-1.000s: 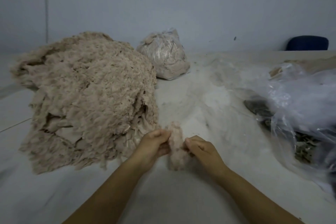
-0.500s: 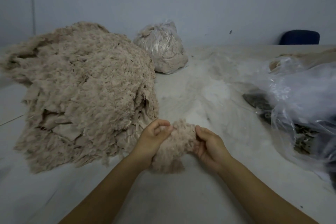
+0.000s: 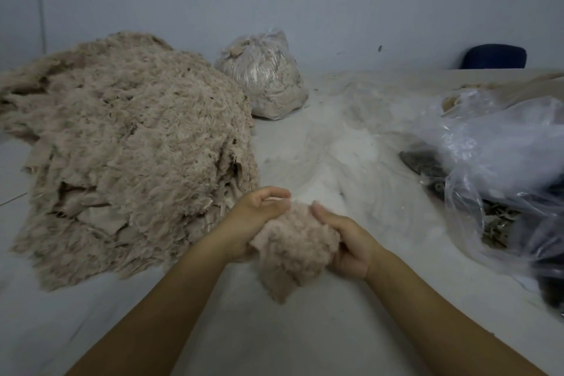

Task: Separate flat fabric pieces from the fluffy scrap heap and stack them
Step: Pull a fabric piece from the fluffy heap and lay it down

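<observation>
Two hands work one fluffy piece point(image 3: 294, 249) nearest the camera, just above the pale surface point(image 3: 305, 330): the left hand point(image 3: 254, 220) has its fingers curled round the piece's upper left edge, and the right hand point(image 3: 348, 246) grips the right side with the thumb pressed on top. To do this well, I would draw the edges apart gently until the piece lies flat, feeling for a backing layer, rather than tugging, since loose pile probably sheds. One large scrap heap point(image 3: 128, 149) sits just left of the hands, flatter pieces showing in its lower folds. Further right lies one crumpled clear plastic bag point(image 3: 503, 162) with dark contents. At the far side stands one tied bag point(image 3: 264, 76) of similar beige scraps. No separate stack is visible yet.
</observation>
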`<move>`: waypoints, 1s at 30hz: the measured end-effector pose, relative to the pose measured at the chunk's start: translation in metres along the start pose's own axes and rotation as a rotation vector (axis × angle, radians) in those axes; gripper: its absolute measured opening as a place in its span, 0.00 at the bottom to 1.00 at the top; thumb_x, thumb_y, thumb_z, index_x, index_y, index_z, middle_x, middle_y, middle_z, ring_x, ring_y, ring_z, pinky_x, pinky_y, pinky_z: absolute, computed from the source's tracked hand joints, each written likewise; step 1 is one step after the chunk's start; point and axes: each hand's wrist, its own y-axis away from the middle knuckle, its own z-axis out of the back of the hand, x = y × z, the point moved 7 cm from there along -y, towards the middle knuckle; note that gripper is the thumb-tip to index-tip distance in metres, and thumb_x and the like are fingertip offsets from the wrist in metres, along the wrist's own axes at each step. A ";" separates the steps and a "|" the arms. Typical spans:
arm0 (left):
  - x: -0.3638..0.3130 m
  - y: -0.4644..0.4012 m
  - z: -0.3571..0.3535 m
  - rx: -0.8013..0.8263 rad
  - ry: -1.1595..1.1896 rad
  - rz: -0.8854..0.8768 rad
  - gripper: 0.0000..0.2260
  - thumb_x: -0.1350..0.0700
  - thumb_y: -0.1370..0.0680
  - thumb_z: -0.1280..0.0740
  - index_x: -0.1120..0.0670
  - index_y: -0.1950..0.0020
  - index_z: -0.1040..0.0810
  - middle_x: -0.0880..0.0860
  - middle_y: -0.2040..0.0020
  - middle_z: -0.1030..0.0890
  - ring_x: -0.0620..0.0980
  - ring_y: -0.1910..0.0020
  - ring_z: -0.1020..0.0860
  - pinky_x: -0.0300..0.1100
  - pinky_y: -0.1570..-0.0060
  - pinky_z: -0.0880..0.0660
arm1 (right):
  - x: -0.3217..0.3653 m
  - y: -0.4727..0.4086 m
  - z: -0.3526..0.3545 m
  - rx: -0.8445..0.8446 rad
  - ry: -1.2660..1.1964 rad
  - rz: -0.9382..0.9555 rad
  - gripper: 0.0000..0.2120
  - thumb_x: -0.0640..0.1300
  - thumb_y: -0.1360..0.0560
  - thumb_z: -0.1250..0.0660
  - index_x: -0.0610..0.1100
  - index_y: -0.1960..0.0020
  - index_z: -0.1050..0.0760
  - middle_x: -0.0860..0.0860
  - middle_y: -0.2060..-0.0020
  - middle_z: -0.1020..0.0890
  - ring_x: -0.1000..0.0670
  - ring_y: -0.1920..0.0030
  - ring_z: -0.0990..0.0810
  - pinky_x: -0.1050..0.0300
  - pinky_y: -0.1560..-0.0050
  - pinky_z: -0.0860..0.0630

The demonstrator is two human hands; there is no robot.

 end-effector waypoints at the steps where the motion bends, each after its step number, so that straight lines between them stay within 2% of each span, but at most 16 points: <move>1: 0.006 -0.003 0.008 -0.064 0.089 0.039 0.05 0.57 0.24 0.33 0.55 0.48 0.23 0.56 0.54 0.18 0.50 0.59 0.18 0.43 0.58 0.21 | 0.001 0.000 0.005 -0.018 0.034 0.008 0.25 0.49 0.29 0.29 0.35 0.38 0.24 0.37 0.40 0.21 0.40 0.39 0.22 0.46 0.39 0.24; 4: 0.033 -0.002 0.017 -0.046 0.020 0.204 0.22 0.47 0.30 0.29 0.53 0.40 0.28 0.58 0.45 0.20 0.53 0.49 0.20 0.51 0.43 0.25 | 0.001 0.000 0.016 -0.050 0.035 0.024 0.14 0.38 0.30 0.30 0.33 0.47 0.19 0.37 0.46 0.18 0.40 0.44 0.19 0.48 0.46 0.20; 6: 0.042 0.000 0.020 -0.038 -0.135 0.206 0.27 0.51 0.34 0.24 0.52 0.38 0.29 0.60 0.42 0.22 0.54 0.49 0.20 0.49 0.47 0.22 | 0.003 0.001 0.020 -0.068 -0.016 0.028 0.15 0.43 0.27 0.33 0.33 0.47 0.18 0.36 0.44 0.19 0.40 0.43 0.19 0.48 0.47 0.20; 8: 0.038 -0.002 0.020 -0.058 -0.174 0.117 0.17 0.58 0.30 0.25 0.51 0.44 0.26 0.61 0.43 0.23 0.51 0.53 0.20 0.39 0.59 0.22 | 0.003 0.003 0.027 -0.099 -0.050 -0.013 0.24 0.54 0.26 0.36 0.33 0.43 0.20 0.36 0.41 0.21 0.40 0.40 0.21 0.46 0.43 0.22; 10: 0.025 -0.005 0.018 -0.071 -0.286 0.019 0.12 0.58 0.29 0.26 0.48 0.50 0.24 0.51 0.45 0.22 0.46 0.47 0.24 0.28 0.62 0.27 | 0.005 0.006 0.030 -0.119 -0.035 -0.051 0.26 0.55 0.27 0.35 0.33 0.42 0.21 0.37 0.41 0.20 0.40 0.41 0.20 0.45 0.40 0.23; 12: 0.005 -0.010 0.017 -0.128 -0.357 -0.123 0.11 0.59 0.30 0.25 0.47 0.53 0.23 0.44 0.49 0.22 0.45 0.43 0.26 0.25 0.59 0.28 | 0.013 0.005 0.030 -0.111 0.029 0.003 0.19 0.41 0.29 0.31 0.31 0.42 0.22 0.36 0.44 0.19 0.40 0.45 0.18 0.48 0.45 0.20; 14: -0.028 -0.005 0.015 -0.202 -0.409 -0.366 0.13 0.61 0.32 0.24 0.47 0.56 0.23 0.43 0.54 0.22 0.42 0.48 0.25 0.24 0.56 0.29 | 0.031 0.003 0.033 -0.159 0.185 0.185 0.16 0.29 0.34 0.30 0.32 0.46 0.22 0.38 0.50 0.17 0.42 0.50 0.17 0.52 0.53 0.18; 16: -0.054 0.006 0.005 -0.155 -0.547 -0.577 0.16 0.62 0.33 0.23 0.43 0.57 0.24 0.41 0.57 0.22 0.34 0.56 0.25 0.24 0.54 0.31 | 0.058 0.010 0.033 -0.273 0.529 0.434 0.16 0.23 0.35 0.30 0.41 0.54 0.23 0.47 0.60 0.18 0.51 0.59 0.20 0.61 0.60 0.22; 17: -0.055 0.010 -0.002 -0.063 -0.650 -0.601 0.18 0.61 0.33 0.23 0.40 0.57 0.24 0.40 0.58 0.21 0.32 0.56 0.25 0.24 0.54 0.31 | 0.067 0.014 0.031 -0.307 0.718 0.520 0.18 0.22 0.34 0.31 0.44 0.57 0.25 0.50 0.62 0.20 0.55 0.61 0.23 0.63 0.61 0.25; 18: -0.048 0.013 -0.008 0.071 -0.755 -0.556 0.16 0.58 0.33 0.23 0.39 0.57 0.22 0.39 0.58 0.21 0.31 0.55 0.24 0.23 0.53 0.31 | 0.072 0.017 0.031 -0.308 0.901 0.566 0.18 0.22 0.34 0.33 0.45 0.59 0.25 0.50 0.62 0.20 0.55 0.61 0.24 0.62 0.58 0.27; 20: -0.011 0.021 -0.015 0.398 -0.925 -0.292 0.09 0.55 0.32 0.25 0.42 0.55 0.18 0.38 0.57 0.18 0.33 0.55 0.22 0.27 0.52 0.28 | 0.071 0.019 0.037 -0.270 1.278 0.549 0.17 0.22 0.36 0.33 0.44 0.62 0.22 0.49 0.57 0.18 0.50 0.52 0.22 0.52 0.45 0.27; 22: 0.016 0.028 -0.008 0.522 -0.955 -0.117 0.08 0.60 0.29 0.26 0.49 0.53 0.16 0.40 0.59 0.17 0.37 0.57 0.19 0.31 0.54 0.26 | 0.070 0.025 0.054 -0.388 1.523 0.500 0.18 0.20 0.40 0.35 0.42 0.66 0.19 0.51 0.54 0.18 0.47 0.45 0.23 0.45 0.34 0.35; 24: 0.017 0.023 0.003 0.350 -0.785 -0.087 0.06 0.63 0.27 0.28 0.51 0.56 0.17 0.45 0.62 0.16 0.42 0.61 0.17 0.33 0.57 0.23 | 0.077 0.038 0.063 -0.609 1.434 0.586 0.21 0.19 0.41 0.41 0.43 0.69 0.21 0.52 0.57 0.19 0.47 0.47 0.23 0.51 0.36 0.33; 26: 0.011 0.016 0.011 0.102 -0.614 -0.137 0.06 0.63 0.26 0.29 0.52 0.58 0.18 0.52 0.63 0.16 0.48 0.62 0.17 0.39 0.58 0.21 | 0.079 0.047 0.063 -0.707 1.223 0.660 0.25 0.19 0.38 0.45 0.48 0.69 0.24 0.53 0.61 0.19 0.52 0.52 0.21 0.63 0.45 0.28; 28: 0.006 0.014 0.004 0.013 -0.711 -0.298 0.04 0.62 0.24 0.31 0.55 0.53 0.17 0.53 0.56 0.16 0.49 0.56 0.17 0.38 0.49 0.22 | 0.066 0.042 0.043 -0.501 1.250 0.641 0.24 0.21 0.34 0.44 0.48 0.63 0.21 0.56 0.60 0.18 0.61 0.56 0.21 0.67 0.51 0.28; 30: 0.015 0.017 -0.017 0.137 -1.039 -0.434 0.11 0.56 0.22 0.33 0.55 0.41 0.20 0.50 0.41 0.20 0.44 0.41 0.23 0.26 0.39 0.34 | 0.039 0.036 0.017 -0.149 1.503 0.583 0.20 0.25 0.34 0.39 0.43 0.54 0.17 0.55 0.54 0.17 0.60 0.53 0.22 0.72 0.46 0.32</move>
